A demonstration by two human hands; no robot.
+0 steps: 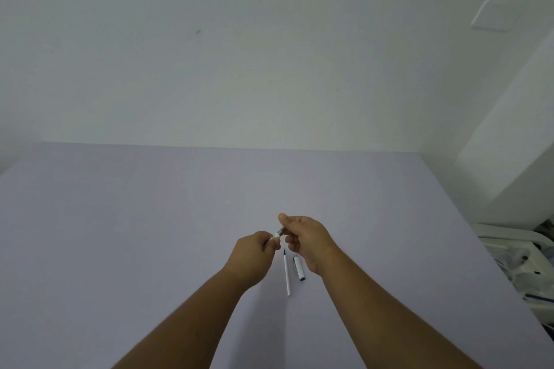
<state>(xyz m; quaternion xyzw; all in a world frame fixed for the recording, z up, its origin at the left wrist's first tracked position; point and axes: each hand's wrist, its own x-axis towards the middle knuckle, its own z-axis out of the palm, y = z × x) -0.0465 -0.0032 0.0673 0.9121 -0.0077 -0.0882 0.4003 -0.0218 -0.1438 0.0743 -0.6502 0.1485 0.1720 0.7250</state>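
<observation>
- Lilac counter (150, 219) spreads out under your hands, with a plain white wall (239, 54) beyond it.
- Your left hand (254, 252) curls its fingers round the white pen barrel (275, 237), held above the counter.
- Your right hand (305, 240) pinches the grey tip piece (281, 230), which meets the barrel's end between the two hands.
- A thin white refill (287, 272) lies on the counter just below your hands, dark point toward them.
- A white cap (299, 267) lies just beside the refill, by your right palm.
</observation>
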